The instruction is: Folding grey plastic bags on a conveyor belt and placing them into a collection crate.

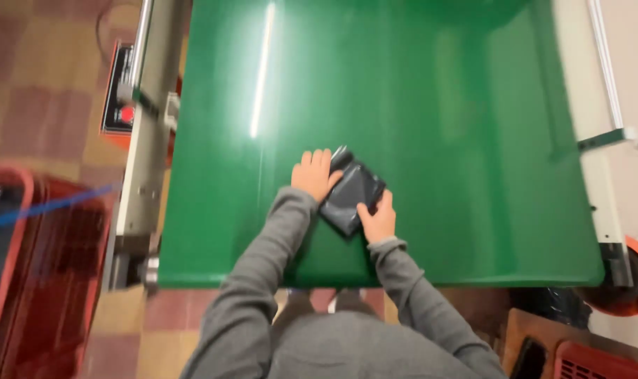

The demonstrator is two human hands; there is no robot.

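Note:
A small dark grey plastic parcel [351, 191] lies on a green conveyor belt [403, 105], near its front edge. My left hand [313, 173] rests flat against the parcel's upper left side, fingers together. My right hand [379, 219] presses on its lower right corner. Both arms wear grey sleeves. The parcel sits tilted, one corner pointing up the belt.
A metal side rail [145, 140] with a red-and-black control box [119, 95] runs along the belt's left. Red plastic crates [38, 267] stand on the floor at left. An orange wheel [628, 277] and another red crate [600, 361] sit at lower right.

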